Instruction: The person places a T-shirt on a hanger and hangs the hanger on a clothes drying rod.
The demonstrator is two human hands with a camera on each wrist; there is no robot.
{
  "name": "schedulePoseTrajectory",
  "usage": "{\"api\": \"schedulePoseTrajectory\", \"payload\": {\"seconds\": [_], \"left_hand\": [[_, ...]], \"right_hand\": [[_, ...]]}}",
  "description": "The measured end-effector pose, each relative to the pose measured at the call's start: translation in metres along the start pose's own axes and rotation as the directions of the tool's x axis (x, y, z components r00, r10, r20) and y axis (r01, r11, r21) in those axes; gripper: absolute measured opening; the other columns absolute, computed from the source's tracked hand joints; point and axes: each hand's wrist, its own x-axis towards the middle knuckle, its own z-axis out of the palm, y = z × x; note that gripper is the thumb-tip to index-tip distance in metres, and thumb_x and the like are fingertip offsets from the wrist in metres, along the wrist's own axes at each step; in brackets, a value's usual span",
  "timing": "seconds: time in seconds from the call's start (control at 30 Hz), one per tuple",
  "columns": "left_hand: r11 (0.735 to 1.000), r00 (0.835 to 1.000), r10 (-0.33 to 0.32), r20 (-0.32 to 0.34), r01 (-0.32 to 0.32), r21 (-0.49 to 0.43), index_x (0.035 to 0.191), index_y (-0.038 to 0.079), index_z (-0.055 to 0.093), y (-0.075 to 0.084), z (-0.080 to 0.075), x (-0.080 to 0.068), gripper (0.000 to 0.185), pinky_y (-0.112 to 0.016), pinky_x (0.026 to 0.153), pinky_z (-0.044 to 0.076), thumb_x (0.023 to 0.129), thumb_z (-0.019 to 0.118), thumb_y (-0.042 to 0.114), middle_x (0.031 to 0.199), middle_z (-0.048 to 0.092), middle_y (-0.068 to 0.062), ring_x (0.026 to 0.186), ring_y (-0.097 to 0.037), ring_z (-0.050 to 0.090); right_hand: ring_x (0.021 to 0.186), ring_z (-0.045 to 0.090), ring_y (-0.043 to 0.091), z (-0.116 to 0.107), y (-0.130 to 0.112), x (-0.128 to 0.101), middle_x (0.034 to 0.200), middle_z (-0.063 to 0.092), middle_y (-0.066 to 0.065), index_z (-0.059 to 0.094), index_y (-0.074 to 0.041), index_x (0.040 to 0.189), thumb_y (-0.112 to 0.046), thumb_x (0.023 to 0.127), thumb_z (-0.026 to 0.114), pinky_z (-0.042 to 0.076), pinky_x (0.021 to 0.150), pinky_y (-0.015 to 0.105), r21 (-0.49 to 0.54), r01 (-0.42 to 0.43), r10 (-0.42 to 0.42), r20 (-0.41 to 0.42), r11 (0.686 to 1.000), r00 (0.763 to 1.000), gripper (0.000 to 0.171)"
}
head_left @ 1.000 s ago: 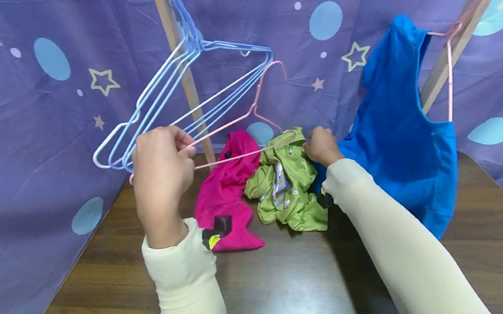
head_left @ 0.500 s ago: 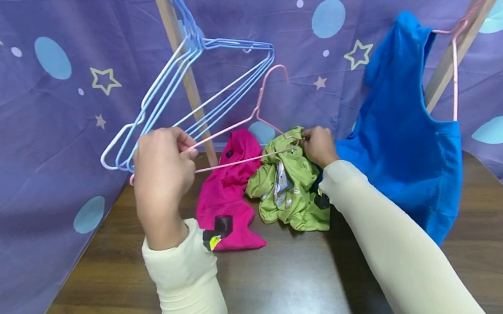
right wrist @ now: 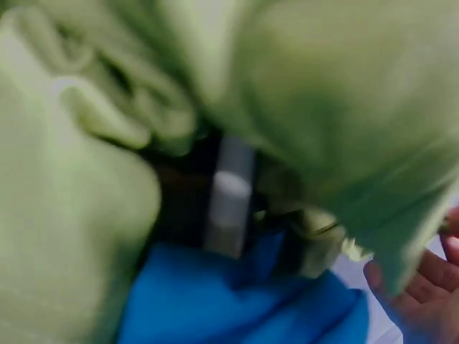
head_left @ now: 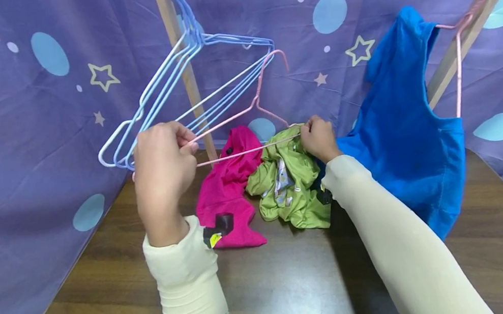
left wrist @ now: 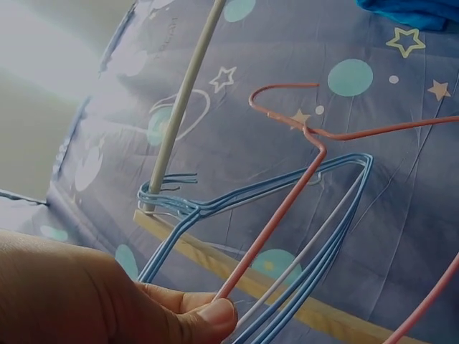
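Clerk: Change noted at the pink hanger (left wrist: pixel 276 220)?

Inspector: Hook sits slightly higher than half a second ago. Its far end now meets the upper edge of the green garment (head_left: pixel 303 208); whether inside the cloth, cannot tell.

Clerk: Hands?

Inspector: Left hand (head_left: pixel 161 171) pinches the hanger's near side; right hand (head_left: pixel 321 139) pinches the garment's edge.

Clerk: Meaning?

Inspector: Judged: fitting begun, incomplete. Garment lies mostly on the table (head_left: pixel 283 281), beside the magenta garment (head_left: pixel 226 205).

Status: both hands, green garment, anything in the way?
Left hand pinching a raised pink hanger. Right hand gripping green garment at its top edge, near that hanger. Blue garment hanging close by, may crowd the right side.
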Motion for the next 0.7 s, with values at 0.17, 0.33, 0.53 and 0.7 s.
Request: {"api": "schedulePoseTrajectory", "payload": {"seconds": [0.17,0.33,0.53,0.7], "left_hand": [[0.999,0.999,0.034,0.000,-0.034,-0.027,0.088,0.002,0.073,0.000,0.001,0.001,0.005,-0.045,0.076,0.045,0.091,0.069,0.003,0.081,0.069,-0.012,0.080,-0.029,0.062],[0.997,0.998,0.055,-0.022,-0.057,-0.054,0.088,0.001,0.073,0.003,0.000,0.001,0.006,-0.043,0.074,0.044,0.090,0.069,0.004,0.079,0.069,-0.012,0.077,-0.028,0.062],[0.993,0.998,0.057,-0.029,-0.060,-0.101,0.085,0.001,0.074,0.010,0.003,-0.001,0.011,-0.037,0.069,0.043,0.088,0.063,0.002,0.076,0.067,-0.011,0.073,-0.025,0.061],[0.991,0.998,0.055,-0.033,-0.058,-0.118,0.085,0.001,0.073,0.014,0.005,-0.003,0.011,-0.037,0.071,0.043,0.087,0.062,0.002,0.076,0.068,-0.011,0.073,-0.025,0.062]], "right_hand": [[0.080,0.052,0.038,-0.006,-0.013,0.008,0.078,0.047,0.010,0.044,-0.010,0.082,-0.015,0.097,0.038,0.042,0.077,0.046,0.083,-0.070,0.080,-0.134,0.994,0.988,0.017],[0.094,0.057,0.042,-0.015,-0.024,0.012,0.087,0.050,0.012,0.046,-0.008,0.091,-0.016,0.095,0.038,0.045,0.085,0.050,0.109,-0.123,0.142,-0.187,0.986,0.972,0.012],[0.102,0.062,0.048,-0.023,-0.032,0.013,0.099,0.061,0.025,0.052,-0.001,0.105,-0.016,0.096,0.037,0.047,0.088,0.056,0.049,-0.217,0.222,-0.253,0.975,0.942,0.023],[0.110,0.062,0.050,-0.031,-0.036,0.014,0.110,0.065,0.030,0.052,-0.001,0.112,-0.016,0.098,0.038,0.047,0.094,0.058,0.049,-0.277,0.279,-0.287,0.960,0.916,0.025]]}}
